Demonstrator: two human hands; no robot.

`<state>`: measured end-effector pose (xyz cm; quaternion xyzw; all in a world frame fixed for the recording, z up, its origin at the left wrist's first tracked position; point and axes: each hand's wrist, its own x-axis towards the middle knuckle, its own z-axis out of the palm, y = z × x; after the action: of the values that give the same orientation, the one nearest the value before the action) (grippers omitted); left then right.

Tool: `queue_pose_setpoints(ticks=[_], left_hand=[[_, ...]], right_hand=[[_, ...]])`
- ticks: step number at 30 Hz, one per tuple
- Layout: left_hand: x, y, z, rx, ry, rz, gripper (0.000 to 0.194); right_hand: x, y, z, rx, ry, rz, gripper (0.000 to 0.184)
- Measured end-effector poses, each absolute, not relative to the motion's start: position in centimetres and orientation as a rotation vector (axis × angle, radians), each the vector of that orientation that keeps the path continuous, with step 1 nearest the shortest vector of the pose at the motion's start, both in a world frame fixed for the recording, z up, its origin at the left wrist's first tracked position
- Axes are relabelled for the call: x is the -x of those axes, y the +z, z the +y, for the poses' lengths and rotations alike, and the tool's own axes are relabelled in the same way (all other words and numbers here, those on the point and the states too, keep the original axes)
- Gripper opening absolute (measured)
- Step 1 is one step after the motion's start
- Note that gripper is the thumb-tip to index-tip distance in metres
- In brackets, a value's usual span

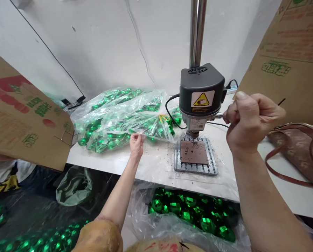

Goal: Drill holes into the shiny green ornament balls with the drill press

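At the table [98,163], left hand [137,145] pinches a plastic bag [125,122] of green baubles [101,143]; right hand [251,122] clenches the drill press handle [218,115], yellow warning label [203,99] beside it.

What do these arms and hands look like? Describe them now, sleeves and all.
The bare left hand and bare right hand wear no gloves. The bare left forearm and bare right forearm have no sleeves, and no cables run along them.

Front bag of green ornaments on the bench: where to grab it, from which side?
Take the clear plastic bag at its yellow tie, from the near side: the plastic gathers narrow there, and the tie sits high on the lying bag.
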<state>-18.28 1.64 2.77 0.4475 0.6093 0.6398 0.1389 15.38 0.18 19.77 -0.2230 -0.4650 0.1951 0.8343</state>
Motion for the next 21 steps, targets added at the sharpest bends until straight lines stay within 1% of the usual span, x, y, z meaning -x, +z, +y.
queue_pose_setpoints(ticks=[4,6,7,10,11,12,17,19,21], left_hand=[[19.3,2.7,-1.1,-1.411,1.666,1.896,0.018],[19.6,2.5,-2.5,-1.477,1.580,2.051,0.015],[19.7,2.4,-3.1,-1.528,1.475,2.188,0.015],[19.6,1.8,-3.9,-1.643,0.989,2.609,0.011],[19.5,1.6,-3.9,-1.647,0.874,2.685,0.010],[19.5,1.5,-3.8,-1.639,0.834,2.714,0.009],[20.0,1.6,-3.9,-1.667,0.907,2.658,0.003],[20.8,2.2,-4.8,-1.695,1.125,2.625,0.008],[22.3,3.1,-5.8,-1.685,1.516,2.643,0.016]], right_hand=[[-15.4,19.8,0.1,0.488,0.420,-0.982,0.042],[-15.5,19.8,0.1,0.493,0.431,-0.982,0.041],[-15.5,19.8,0.1,0.494,0.432,-0.979,0.041],[-15.5,19.8,0.0,0.496,0.427,-0.970,0.040],[-15.5,19.8,0.0,0.493,0.428,-0.968,0.040],[-15.6,19.8,-0.1,0.488,0.429,-0.967,0.039],[-15.6,19.8,-0.3,0.488,0.432,-0.976,0.036],[-15.6,19.8,-0.3,0.491,0.438,-0.978,0.036],[-15.5,19.8,-0.4,0.480,0.432,-0.972,0.037]])
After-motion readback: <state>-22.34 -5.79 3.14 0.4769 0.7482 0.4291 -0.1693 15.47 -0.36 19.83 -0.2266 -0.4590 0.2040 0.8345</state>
